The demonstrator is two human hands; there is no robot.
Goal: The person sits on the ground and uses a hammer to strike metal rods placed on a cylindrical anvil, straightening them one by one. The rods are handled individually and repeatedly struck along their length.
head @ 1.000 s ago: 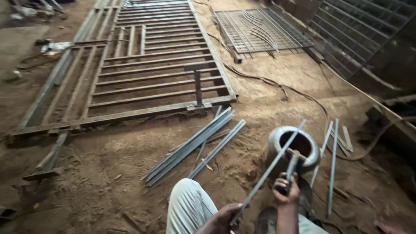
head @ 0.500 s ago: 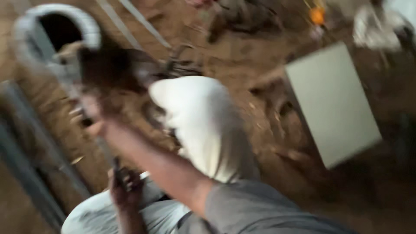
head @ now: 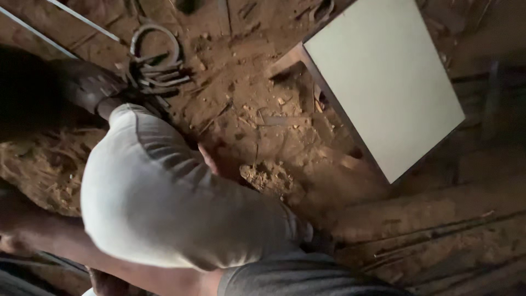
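Head turns away from the pot, toward a pale board

Gone from sight since a second ago are the big steel gate frame and the round pot. The person has swung their head round, and the blur of half a second back has settled into a steady look down at the dirt floor. A pale board that sat small and smeared at the right edge now fills the upper right, lying flat and tilted, with one corner pointing down.

Left of the board, across a patch of loose soil and small stones, a bent knee in light trousers takes up the middle. Further left of the board, near the top, lies a heap of curved scrap iron, and beyond that two thin rods run slantwise on the ground.

A bare forearm crosses under the knee from a grey sleeve, well below and left of the board. Its right hand reaches the left edge and is mostly cut off, so I cannot tell whether it is clamped on anything. A dark shape at the bottom edge seems to be the left hand, and its grip is hidden too. The long bar they held a second ago cannot be made out. It would be off past the left edge, far from the board.
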